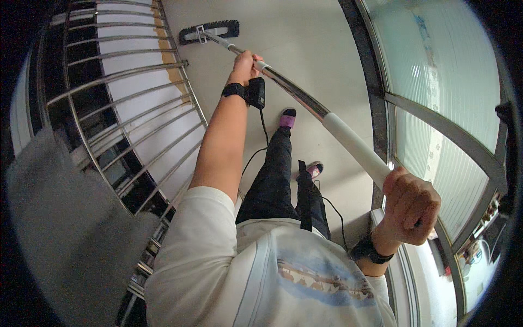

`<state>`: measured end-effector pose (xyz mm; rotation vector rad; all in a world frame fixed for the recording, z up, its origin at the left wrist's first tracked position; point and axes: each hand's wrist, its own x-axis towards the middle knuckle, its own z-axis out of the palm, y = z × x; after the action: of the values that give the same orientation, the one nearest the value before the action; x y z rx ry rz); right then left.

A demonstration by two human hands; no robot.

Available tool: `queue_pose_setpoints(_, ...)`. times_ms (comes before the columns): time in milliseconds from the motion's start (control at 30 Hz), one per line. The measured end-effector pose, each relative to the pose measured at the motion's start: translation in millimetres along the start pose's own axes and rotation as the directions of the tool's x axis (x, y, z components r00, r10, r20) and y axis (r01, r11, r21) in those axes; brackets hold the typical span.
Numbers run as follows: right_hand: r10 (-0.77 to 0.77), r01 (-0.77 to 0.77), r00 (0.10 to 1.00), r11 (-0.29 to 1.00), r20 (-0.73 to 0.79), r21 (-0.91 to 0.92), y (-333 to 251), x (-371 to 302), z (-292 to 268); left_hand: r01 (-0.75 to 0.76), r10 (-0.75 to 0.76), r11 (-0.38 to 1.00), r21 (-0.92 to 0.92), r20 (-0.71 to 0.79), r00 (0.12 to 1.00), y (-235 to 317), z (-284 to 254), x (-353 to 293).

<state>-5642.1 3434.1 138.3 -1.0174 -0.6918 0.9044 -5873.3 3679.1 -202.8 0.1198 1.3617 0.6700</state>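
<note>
The mop (pixel 297 92) slants over the floor (pixel 321 32), long axis running forward-left from the right hand (pixel 412 206) to the dark head (pixel 224 27) near the railing (pixel 117 74). The left hand (pixel 245 66) and right each have their grip clamped around the pole (pixel 357 147). The shirt print (pixel 324 280) may hold lettering, too blurred to tell.

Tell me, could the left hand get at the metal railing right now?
Probably yes, but the left hand is closed around the mop pole and would have to let go first. The metal railing stands to its left with nothing visible between them, though depth is hard to judge here.
</note>
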Motion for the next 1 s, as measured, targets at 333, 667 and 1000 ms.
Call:
queue_pose_setpoints(333, -0.053, 0.059, 0.976, 0.998, 0.211, -0.022, -90, -113, -73, 0.046, -0.066, 0.957, -0.286, -0.058, 0.996, -154, -30, -123)
queue_pose_setpoints(667, -0.075, 0.008, 0.981, 0.938, 0.180, 0.347, -253, -283, -209, 0.346, -0.339, 0.938, 0.027, 0.282, 0.898, -392, -104, -341)
queue_pose_setpoints(1000, -0.321, 0.027, 0.702, 0.904, 0.636, 0.426, -309, -327, -186, 0.411, -0.332, 0.735, -0.540, 0.242, 0.912, -434, -103, -422)
